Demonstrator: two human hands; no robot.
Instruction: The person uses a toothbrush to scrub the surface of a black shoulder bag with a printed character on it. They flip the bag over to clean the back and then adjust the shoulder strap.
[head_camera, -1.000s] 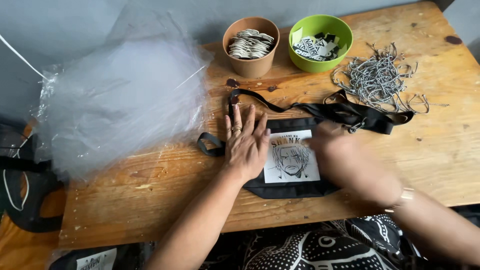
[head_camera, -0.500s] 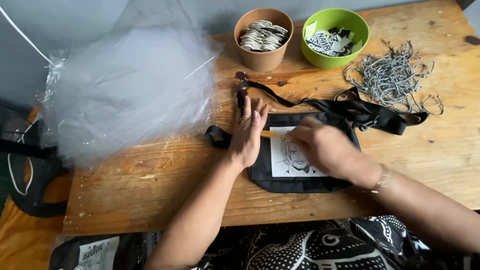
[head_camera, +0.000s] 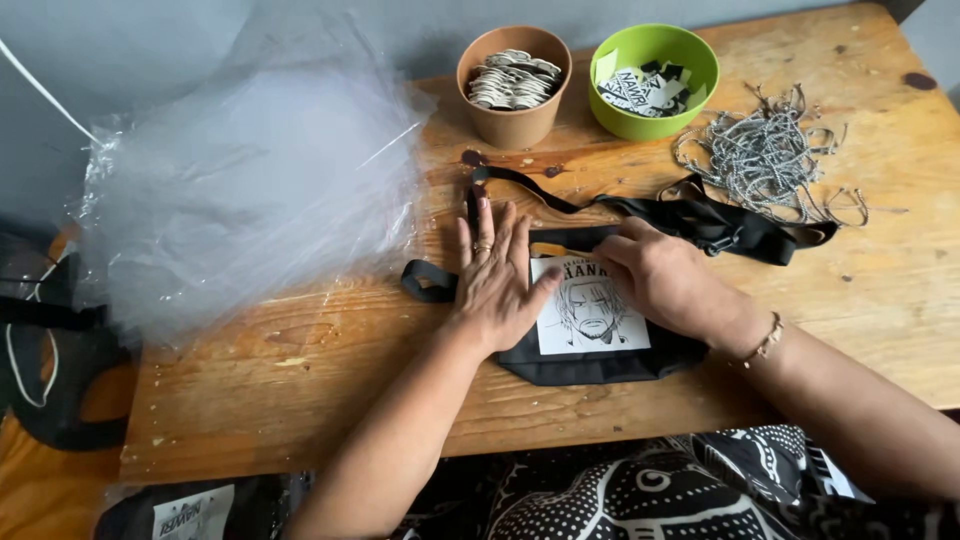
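I see my left hand (head_camera: 495, 275) spread flat, right hand (head_camera: 665, 280) pressing the black pouch (head_camera: 590, 362); soft, light fabric, best gripped at its edges.

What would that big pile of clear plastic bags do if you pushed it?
The plastic bags would probably slide and crumple easily: they look thin, glossy and puffed up. The heap likely weighs little for its size, and it would surely flop rather than hold its shape, since its edges already droop over the table.
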